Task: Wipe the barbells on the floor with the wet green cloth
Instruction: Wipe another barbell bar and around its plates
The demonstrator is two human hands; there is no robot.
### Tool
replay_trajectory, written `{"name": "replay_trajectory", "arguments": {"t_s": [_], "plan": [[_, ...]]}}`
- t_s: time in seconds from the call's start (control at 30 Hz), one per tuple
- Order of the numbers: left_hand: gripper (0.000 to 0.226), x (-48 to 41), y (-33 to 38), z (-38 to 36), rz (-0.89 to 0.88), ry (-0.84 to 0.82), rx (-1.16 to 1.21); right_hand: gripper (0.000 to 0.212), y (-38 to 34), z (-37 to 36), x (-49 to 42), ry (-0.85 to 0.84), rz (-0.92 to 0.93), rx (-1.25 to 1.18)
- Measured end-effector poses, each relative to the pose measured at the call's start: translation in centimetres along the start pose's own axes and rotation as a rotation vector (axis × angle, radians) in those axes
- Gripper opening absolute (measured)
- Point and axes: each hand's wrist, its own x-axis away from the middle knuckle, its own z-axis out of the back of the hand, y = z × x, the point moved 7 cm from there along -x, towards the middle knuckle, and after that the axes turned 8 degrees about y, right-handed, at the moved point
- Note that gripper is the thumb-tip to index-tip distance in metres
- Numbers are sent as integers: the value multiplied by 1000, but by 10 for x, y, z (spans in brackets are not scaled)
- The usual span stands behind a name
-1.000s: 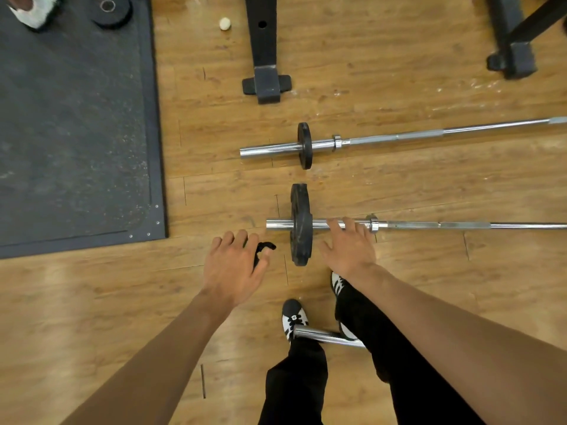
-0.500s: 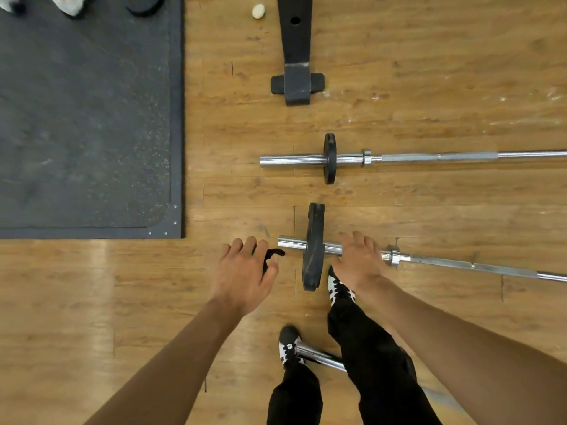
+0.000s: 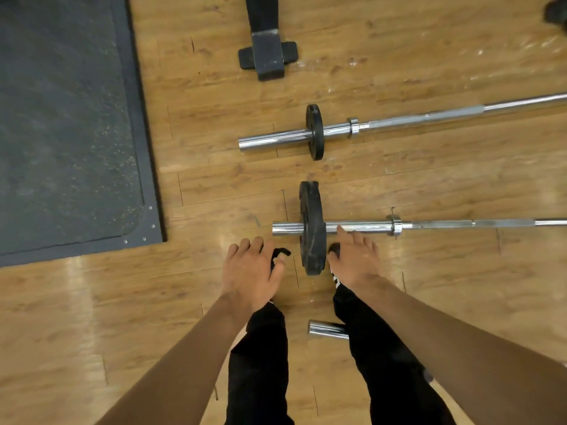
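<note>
Wood floor point(image 3: 429, 179); black object point(image 3: 280, 253) in curled left hand point(image 3: 250, 271)

Glossy chrome barbell point(image 3: 362, 227) — wood floor point(image 3: 429, 286)

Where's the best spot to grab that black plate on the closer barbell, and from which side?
Probably its upper rim, from above: the plate stands on edge across the sleeve, so its top is clear of the floor. The right hand is free; the left hand pinches a small black item.
</note>
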Motion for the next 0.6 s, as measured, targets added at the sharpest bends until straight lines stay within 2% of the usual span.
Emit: {"name": "replay_trajectory", "arguments": {"t_s": [0.13,0.27,0.47,0.6], "plan": [[65,13,-21,-9,-48,-36,-12,69,14,-24,29,2,-65,-7],[53,26,-38,-12,-7,60,-30,66,9,-48,45,-48,-89,-6],[56,29,-33,-31,51,79,-5,71,-10,-63,30,8,7,-85],[59,5,-21,-64,81,109,21,76,-18,-64,-14,94,117,-71]]}}
